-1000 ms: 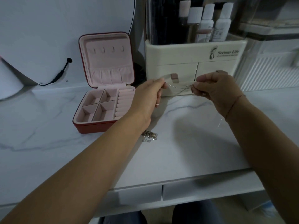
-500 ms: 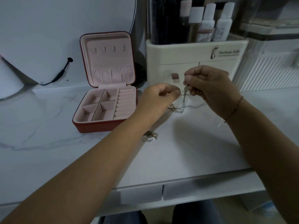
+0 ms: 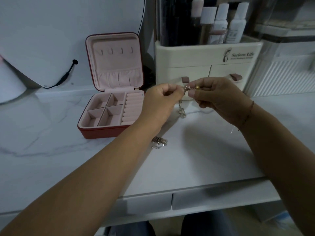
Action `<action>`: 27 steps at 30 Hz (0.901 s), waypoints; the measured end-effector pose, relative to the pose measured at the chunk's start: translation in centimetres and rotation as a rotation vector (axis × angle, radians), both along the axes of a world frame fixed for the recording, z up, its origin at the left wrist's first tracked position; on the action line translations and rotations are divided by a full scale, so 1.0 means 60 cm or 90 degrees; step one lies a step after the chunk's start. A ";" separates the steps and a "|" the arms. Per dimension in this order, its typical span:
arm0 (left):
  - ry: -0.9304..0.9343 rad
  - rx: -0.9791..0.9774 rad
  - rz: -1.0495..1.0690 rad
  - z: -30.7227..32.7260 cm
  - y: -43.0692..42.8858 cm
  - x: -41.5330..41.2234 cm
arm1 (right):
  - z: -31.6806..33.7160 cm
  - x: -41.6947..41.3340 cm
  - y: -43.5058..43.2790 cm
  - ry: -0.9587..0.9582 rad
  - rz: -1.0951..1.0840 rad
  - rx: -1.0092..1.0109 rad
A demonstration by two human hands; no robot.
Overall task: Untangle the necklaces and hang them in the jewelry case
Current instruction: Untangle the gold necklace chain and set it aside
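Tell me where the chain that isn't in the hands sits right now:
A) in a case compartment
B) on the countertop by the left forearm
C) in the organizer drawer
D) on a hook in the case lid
B: the loose chain lies on the countertop, while the left hand and right hand pinch the held chain.

Two bare forearms reach forward from the lower corners, and the hands almost meet at centre. The left hand [image 3: 160, 103] and the right hand [image 3: 219, 97] have curled fingers [image 3: 193, 93], each pinching the top of a dangling necklace [image 3: 181, 111] between thumb and fingertips.
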State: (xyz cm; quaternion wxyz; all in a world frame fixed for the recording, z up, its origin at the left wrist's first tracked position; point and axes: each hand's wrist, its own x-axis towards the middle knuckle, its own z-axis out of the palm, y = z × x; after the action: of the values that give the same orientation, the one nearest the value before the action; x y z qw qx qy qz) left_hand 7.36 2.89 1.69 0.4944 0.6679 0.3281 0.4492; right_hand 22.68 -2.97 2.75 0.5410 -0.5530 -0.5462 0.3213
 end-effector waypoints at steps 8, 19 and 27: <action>0.072 -0.069 -0.078 0.002 -0.003 0.003 | 0.001 -0.005 0.001 0.118 0.050 -0.025; 0.077 -0.062 -0.079 -0.003 -0.001 0.002 | -0.005 -0.008 0.011 0.334 0.069 -0.071; 0.074 -0.108 -0.083 -0.003 0.000 0.003 | -0.005 -0.017 0.012 0.365 0.099 -0.110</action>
State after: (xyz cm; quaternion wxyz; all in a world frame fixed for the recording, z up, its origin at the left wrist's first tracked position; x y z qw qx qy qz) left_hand 7.53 2.86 1.48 0.5576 0.6685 0.3489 0.3470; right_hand 21.64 -2.22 2.45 0.5975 -0.4405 -0.3826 0.5501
